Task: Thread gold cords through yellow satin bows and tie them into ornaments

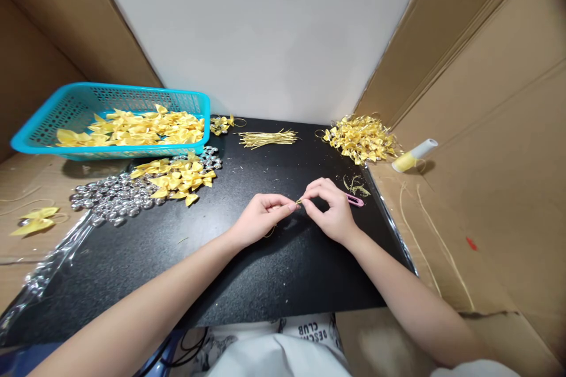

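Note:
Over the middle of the black tabletop, my left hand and my right hand meet at the fingertips. Both pinch a thin gold cord between thumb and fingers. A loop of the cord hangs below my left hand. Partly behind my right hand lies a pink cutter, with gold cord scraps just beyond it. Farther back is a bundle of cut gold cords. To the left of my hands are loose yellow ribbon bows and many silver bells.
A blue plastic basket holding yellow bows stands at the back left. At the back right sits a heap of bows with cord loops, near a spool of yellow thread. Cardboard walls flank the table.

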Demonstrator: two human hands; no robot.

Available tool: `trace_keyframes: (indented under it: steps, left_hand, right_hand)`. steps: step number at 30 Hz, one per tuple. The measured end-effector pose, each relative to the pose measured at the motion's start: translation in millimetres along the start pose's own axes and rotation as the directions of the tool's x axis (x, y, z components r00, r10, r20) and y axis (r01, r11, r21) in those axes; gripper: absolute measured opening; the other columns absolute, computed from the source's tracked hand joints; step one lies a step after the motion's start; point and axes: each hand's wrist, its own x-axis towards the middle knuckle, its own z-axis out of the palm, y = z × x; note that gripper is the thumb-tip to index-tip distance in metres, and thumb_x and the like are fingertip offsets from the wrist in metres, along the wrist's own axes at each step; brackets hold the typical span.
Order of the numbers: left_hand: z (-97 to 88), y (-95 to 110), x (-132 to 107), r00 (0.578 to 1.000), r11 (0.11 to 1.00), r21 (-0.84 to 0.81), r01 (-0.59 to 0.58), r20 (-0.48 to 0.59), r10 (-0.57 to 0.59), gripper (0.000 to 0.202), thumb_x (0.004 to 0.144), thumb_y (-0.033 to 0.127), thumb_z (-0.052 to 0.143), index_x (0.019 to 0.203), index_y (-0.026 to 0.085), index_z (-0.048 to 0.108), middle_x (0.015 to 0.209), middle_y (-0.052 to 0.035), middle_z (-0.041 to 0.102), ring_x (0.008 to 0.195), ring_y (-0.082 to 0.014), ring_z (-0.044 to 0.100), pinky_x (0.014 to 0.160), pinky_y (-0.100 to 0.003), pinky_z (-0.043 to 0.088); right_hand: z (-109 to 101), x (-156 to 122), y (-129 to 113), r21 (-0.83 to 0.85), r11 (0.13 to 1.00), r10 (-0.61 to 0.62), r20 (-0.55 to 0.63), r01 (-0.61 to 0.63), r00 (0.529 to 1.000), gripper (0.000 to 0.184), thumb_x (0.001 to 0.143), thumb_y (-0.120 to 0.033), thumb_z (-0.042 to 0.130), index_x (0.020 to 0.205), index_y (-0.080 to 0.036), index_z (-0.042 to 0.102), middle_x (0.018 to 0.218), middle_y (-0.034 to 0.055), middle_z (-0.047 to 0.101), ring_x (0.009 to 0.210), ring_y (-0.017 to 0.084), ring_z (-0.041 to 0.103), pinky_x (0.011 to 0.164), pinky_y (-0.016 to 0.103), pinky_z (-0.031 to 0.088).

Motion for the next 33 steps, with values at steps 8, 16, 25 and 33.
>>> trace_keyframes:
  steps: [8,16,25,33]
  left_hand:
    - [-0.2,2.0,-0.8,1.000,1.000,-0.012,0.028,-0.003,-0.028,0.040,0.072,0.050,0.071,0.080,0.011,0.074,0.054,-0.0011,0.060,0.047,-0.0083,0.045,0.043,-0.019,0.029]
    - [-0.3,2.4,-0.1,0.999,0.999,-0.017,0.037,0.019,-0.037,0.038,0.072,0.049,0.071,0.077,0.011,0.073,0.053,-0.0008,0.059,0.046,-0.0080,0.044,0.043,-0.019,0.027]
    - [0.1,3.8,-0.4,0.999,0.999,-0.018,0.041,0.024,-0.040,0.036,0.072,0.047,0.071,0.076,0.011,0.073,0.052,0.0001,0.057,0.045,-0.0078,0.043,0.042,-0.019,0.028]
    - [-0.8,-0.7,0.1,0.998,0.998,-0.036,0.048,0.038,-0.046,0.039,0.073,0.049,0.070,0.079,0.011,0.072,0.052,0.0002,0.057,0.044,-0.0068,0.041,0.041,-0.019,0.025]
  right_hand:
    - [2.5,-0.8,5.7,0.205,0.971,0.128,-0.027,-0.119,0.991,0.011,0.084,-0.021,0.060,0.073,-0.021,0.062,0.082,0.0045,0.063,0.083,0.019,0.061,0.074,0.034,0.051]
    - [5.4,-1.2,4.3,0.346,0.899,0.264,0.064,-0.270,0.962,0.012,0.082,-0.031,0.064,0.074,-0.021,0.065,0.084,0.0053,0.065,0.071,0.017,0.062,0.065,0.033,0.055]
    - [6.0,0.1,4.2,0.499,0.776,0.382,0.117,-0.387,0.917,0.020,0.077,-0.040,0.069,0.077,-0.020,0.066,0.080,0.0021,0.065,0.065,0.014,0.065,0.065,0.030,0.055]
    - [6.6,1.0,7.2,0.550,0.712,0.425,0.159,-0.437,0.891,0.021,0.076,-0.040,0.071,0.078,-0.019,0.066,0.079,0.0018,0.069,0.066,0.014,0.067,0.070,0.030,0.054]
